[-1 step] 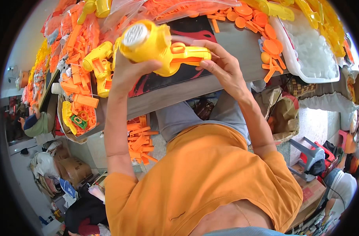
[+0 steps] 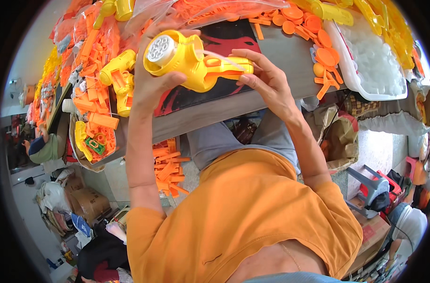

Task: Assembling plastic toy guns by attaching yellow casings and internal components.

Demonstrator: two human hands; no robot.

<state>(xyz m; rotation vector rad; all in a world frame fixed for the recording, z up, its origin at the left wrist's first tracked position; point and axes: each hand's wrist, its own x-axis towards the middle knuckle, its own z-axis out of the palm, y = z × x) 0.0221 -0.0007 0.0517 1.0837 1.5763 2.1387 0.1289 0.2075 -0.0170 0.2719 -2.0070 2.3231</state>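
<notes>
Over the table edge I hold a yellow toy bubble gun (image 2: 192, 70) in both hands. My left hand (image 2: 150, 89) wraps round its wide front end, thumb along the near side. Inside that end sits a white round nozzle (image 2: 161, 48) with several holes. My right hand (image 2: 272, 86) grips the end of the handle between thumb and fingers. A thin whitish strip or tube (image 2: 222, 58) runs beside the handle; I cannot tell what it joins. Beneath the toy lies a black and red mat (image 2: 224, 89).
More yellow toy bodies (image 2: 119, 70) lie at the left beside orange plastic parts (image 2: 99, 96). Orange discs (image 2: 326, 56) are at the right, next to a white tub (image 2: 361, 92) of translucent pieces. Below stand a paper bag (image 2: 342, 141) and a grey stool (image 2: 373, 186).
The white nozzle, smeared in the earlier frame, now shows its holes clearly. The toy's front has tilted slightly, and my left fingers show more behind it. My right hand has barely moved.
</notes>
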